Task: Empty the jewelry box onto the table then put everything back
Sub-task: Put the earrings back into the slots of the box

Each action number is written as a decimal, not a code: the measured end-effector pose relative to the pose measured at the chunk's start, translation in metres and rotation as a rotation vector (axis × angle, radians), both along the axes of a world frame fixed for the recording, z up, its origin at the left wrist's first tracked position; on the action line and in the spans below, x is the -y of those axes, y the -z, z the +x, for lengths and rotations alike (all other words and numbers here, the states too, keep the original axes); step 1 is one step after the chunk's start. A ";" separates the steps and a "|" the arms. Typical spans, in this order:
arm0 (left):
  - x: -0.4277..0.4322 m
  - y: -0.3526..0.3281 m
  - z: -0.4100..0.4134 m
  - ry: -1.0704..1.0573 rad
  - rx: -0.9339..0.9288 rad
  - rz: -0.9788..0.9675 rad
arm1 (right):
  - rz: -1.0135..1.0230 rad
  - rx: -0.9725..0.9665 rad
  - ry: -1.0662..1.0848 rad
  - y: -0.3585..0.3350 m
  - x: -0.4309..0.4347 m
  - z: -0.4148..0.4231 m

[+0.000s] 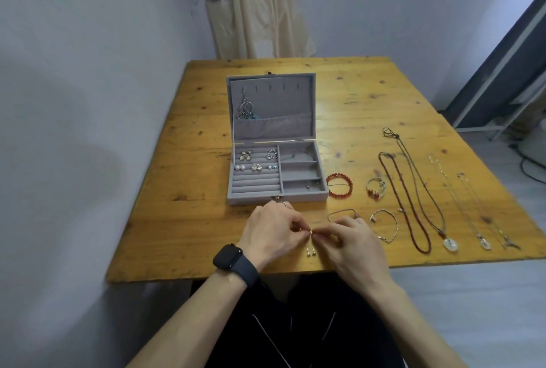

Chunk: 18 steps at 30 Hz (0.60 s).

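Two stud earrings [310, 253] are laid on the worktop [189, 231] before the open jewelry box [277, 172], while a tiny gold piece [310, 231] is pinched between left hand [273, 230] and right hand [351, 239], refilling judged underway, seating in the ring rolls next.

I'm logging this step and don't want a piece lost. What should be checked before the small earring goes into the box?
1. Jewelry box lid open: ok.
2. Free rows in the ring-roll section: ok.
3. Tiny earring pinched between left hand and right hand: ok.
4. Earring back fitted: cannot tell.
5. Two studs clear of table edge: ok, though close.
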<state>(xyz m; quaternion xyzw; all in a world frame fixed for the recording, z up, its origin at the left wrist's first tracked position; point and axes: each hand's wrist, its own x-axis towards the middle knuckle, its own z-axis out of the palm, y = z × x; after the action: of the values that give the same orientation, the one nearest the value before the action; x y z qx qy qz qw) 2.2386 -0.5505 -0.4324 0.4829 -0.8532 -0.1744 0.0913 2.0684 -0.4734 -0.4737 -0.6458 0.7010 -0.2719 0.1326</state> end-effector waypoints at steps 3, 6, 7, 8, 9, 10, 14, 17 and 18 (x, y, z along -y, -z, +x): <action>0.001 0.001 0.002 0.005 -0.008 0.007 | -0.021 -0.027 -0.013 0.001 0.001 0.002; 0.003 0.002 0.006 0.007 -0.037 0.018 | -0.017 -0.016 -0.017 0.000 0.003 0.003; 0.005 0.001 0.009 -0.004 -0.062 0.029 | -0.022 0.000 -0.011 -0.002 0.004 0.004; 0.007 -0.001 0.012 -0.018 -0.092 0.042 | -0.035 0.018 -0.004 -0.005 0.005 0.004; 0.010 -0.003 0.015 -0.031 -0.124 0.052 | -0.054 0.032 0.002 -0.009 0.008 0.004; 0.014 -0.006 0.020 -0.043 -0.160 0.060 | -0.075 0.041 0.002 -0.013 0.011 0.005; 0.041 -0.019 0.040 -0.132 -0.273 0.045 | -0.130 0.063 -0.027 -0.032 0.035 0.006; 0.066 -0.024 0.049 -0.218 -0.235 0.042 | -0.129 0.058 -0.050 -0.040 0.064 0.011; 0.073 -0.025 0.049 -0.234 -0.212 0.057 | -0.120 0.048 -0.057 -0.042 0.074 0.013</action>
<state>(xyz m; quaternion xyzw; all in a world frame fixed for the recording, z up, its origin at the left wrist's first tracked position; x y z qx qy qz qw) 2.2880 -0.6234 -0.4078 0.5603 -0.7714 -0.2368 0.1867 2.0815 -0.5474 -0.4320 -0.6656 0.6613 -0.3250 0.1184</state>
